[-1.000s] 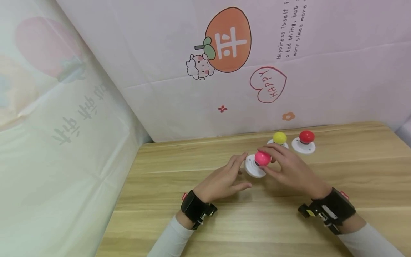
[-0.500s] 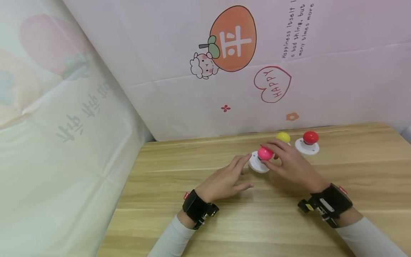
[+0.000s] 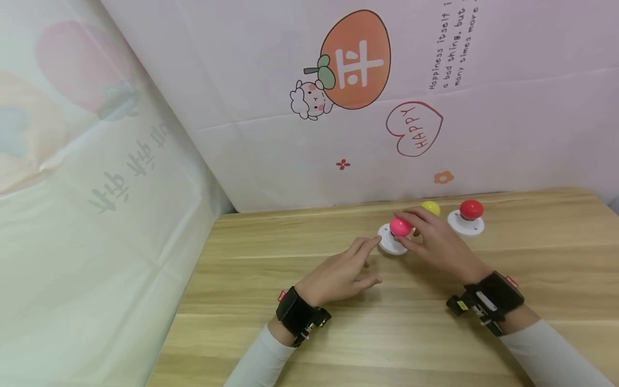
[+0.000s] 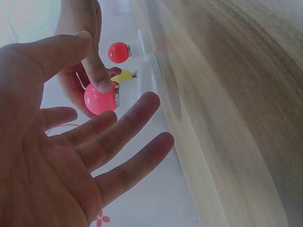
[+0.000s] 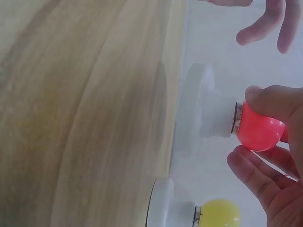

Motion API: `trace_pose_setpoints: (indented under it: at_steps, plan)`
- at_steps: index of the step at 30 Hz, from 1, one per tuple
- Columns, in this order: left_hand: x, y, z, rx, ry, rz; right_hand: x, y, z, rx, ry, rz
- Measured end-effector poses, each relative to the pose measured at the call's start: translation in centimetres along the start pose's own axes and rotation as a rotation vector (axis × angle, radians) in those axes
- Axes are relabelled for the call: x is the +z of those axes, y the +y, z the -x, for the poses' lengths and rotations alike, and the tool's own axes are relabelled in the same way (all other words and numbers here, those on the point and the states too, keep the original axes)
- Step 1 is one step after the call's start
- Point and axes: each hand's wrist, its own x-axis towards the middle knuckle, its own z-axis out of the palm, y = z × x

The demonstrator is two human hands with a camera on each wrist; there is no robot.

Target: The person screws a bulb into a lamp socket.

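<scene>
A pink light bulb sits in a round white lamp holder in the head view. My right hand pinches the bulb between thumb and fingers; in the right wrist view the bulb's metal collar shows right at the holder's mouth. To the left, my left hand has its fingers spread, the index fingertip right at the holder's rim in the head view. Its palm holds nothing in the left wrist view. Behind the right hand is a yellow bulb, its white holder hidden from the head camera.
Farther right, a red bulb stands in another white holder. All this is at the back of a wooden table. A printed cloth hangs behind the table, and a pale cloth hangs along its left side.
The pink bulb and its holder have shifted slightly toward the back of the table with my right hand, which now covers more of the yellow bulb. The head view has turned slightly.
</scene>
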Motion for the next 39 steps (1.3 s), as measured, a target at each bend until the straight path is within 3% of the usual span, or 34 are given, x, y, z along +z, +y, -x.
trace_pose_setpoints:
  at_steps: [23,39]
  plan:
    - [-0.1,-0.1,0.2,-0.003,-0.029,-0.014,1.3,0.6,-1.5,0.043,-0.029,0.071]
    - [0.0,0.1,0.0,0.004,-0.033,-0.015,2.7,1.3,-1.8,0.068,-0.002,0.046]
